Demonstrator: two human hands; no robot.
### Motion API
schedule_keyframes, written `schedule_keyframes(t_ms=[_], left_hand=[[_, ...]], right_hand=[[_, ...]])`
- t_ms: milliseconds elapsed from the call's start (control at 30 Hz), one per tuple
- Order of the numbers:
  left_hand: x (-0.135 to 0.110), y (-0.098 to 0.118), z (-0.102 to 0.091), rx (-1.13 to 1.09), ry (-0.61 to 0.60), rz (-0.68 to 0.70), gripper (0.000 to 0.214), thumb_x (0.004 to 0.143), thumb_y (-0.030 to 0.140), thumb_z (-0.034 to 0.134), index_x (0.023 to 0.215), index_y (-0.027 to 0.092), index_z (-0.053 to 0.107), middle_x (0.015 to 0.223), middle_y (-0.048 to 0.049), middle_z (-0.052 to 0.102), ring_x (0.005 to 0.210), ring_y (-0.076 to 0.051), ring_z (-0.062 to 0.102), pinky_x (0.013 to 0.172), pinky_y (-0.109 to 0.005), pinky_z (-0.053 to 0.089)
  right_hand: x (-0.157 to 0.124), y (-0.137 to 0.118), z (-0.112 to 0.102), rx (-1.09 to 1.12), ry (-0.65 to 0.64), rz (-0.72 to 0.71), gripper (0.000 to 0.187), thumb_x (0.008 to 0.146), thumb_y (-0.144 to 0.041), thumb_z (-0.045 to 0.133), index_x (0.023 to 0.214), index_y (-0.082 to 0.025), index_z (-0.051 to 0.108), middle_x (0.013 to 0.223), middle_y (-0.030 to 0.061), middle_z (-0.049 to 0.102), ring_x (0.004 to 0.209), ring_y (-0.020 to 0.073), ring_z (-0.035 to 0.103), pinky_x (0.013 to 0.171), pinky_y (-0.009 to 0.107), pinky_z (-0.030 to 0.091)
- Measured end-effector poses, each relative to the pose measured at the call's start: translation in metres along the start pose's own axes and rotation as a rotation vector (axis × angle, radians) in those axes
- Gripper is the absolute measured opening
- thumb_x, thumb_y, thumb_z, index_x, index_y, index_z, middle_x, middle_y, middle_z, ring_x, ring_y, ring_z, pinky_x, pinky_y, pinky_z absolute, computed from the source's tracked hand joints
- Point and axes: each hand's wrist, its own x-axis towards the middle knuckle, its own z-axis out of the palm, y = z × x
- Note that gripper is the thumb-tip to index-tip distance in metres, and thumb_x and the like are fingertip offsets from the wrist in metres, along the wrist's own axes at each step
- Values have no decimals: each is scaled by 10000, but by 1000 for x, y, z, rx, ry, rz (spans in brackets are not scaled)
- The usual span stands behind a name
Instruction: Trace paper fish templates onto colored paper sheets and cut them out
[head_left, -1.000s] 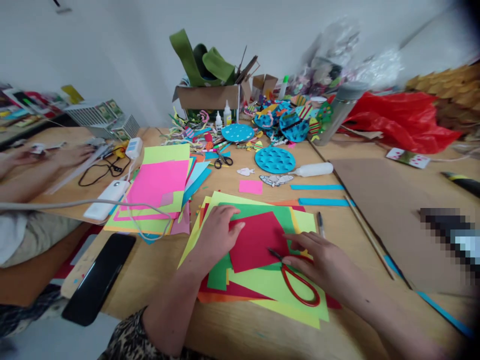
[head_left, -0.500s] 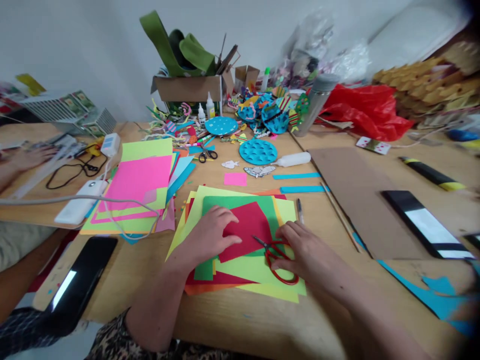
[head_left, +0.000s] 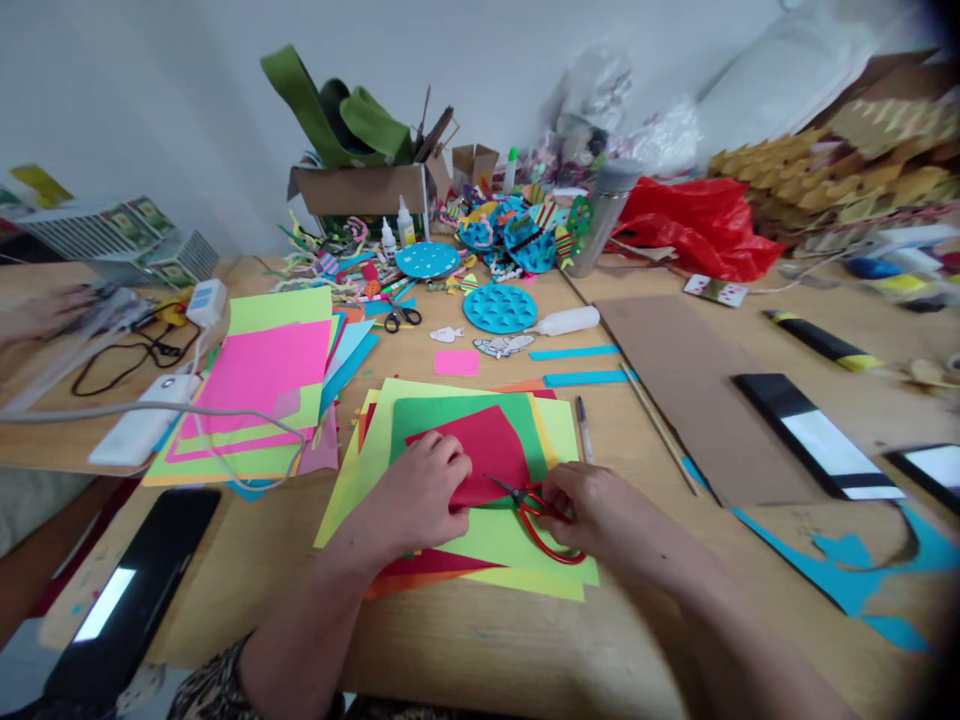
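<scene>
My left hand (head_left: 420,490) pinches the near edge of a red paper sheet (head_left: 484,450), lifting that edge a little off a stack of green, yellow and orange sheets (head_left: 510,540). My right hand (head_left: 589,510) is closed round the red handles of a pair of scissors (head_left: 544,520), whose dark blades point left toward the red sheet. Both hands rest over the stack near the front edge of the wooden table (head_left: 480,640).
A second pile of pink and yellow sheets (head_left: 262,390) lies left, with a white cable across it. A pen (head_left: 583,428), thin stick (head_left: 660,425), brown cardboard (head_left: 682,390), black phone (head_left: 127,590), blue discs (head_left: 499,305), glue bottle (head_left: 566,320) and another person's hand (head_left: 45,310) are around.
My left hand went from lying flat on the red sheet to pinching its edge. My right hand closed on the scissor handles. The view shifted right.
</scene>
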Motion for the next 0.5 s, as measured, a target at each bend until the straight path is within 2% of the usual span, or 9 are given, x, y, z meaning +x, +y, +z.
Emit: schedule_keyframes(t_ms=[100,167,300,367,500], left_hand=[[0,-2,2,-27,39,-11,112,737,152,540,839,196,549,932,-55,605,960,-242,521,924,-390,414],[0,-2,3,-67,64,-27,114,736,142,527,830,200,560,887,-44,629,916,-231,544,884,-375,429],[-2,-2,2,-128,84,-39,107,742,165,548,834,204,588,881,-39,661,912,-229,573,838,-356,439],[-2,-1,1,-132,87,-47,110,742,154,549,830,204,591,876,-34,668,904,-227,583,817,-352,437],[0,-1,1,-121,90,-58,98,797,139,513,807,198,589,851,-33,673,861,-215,599,779,-339,425]], right_hand=[[-7,10,-18,216,40,65,87,745,-278,565,725,-204,606,650,24,649,544,134,548,515,241,400],[-14,24,-32,257,121,155,149,739,-343,567,747,-204,621,654,38,659,557,147,567,514,245,414],[-27,58,-46,-11,269,469,180,710,-385,591,717,-212,639,644,68,668,535,185,575,487,277,378],[-28,69,-44,-141,242,555,172,716,-377,578,673,-219,631,633,79,664,543,206,577,488,290,360],[-24,75,-37,-219,88,574,237,749,-406,534,610,-221,584,628,90,648,575,230,586,510,304,365]])
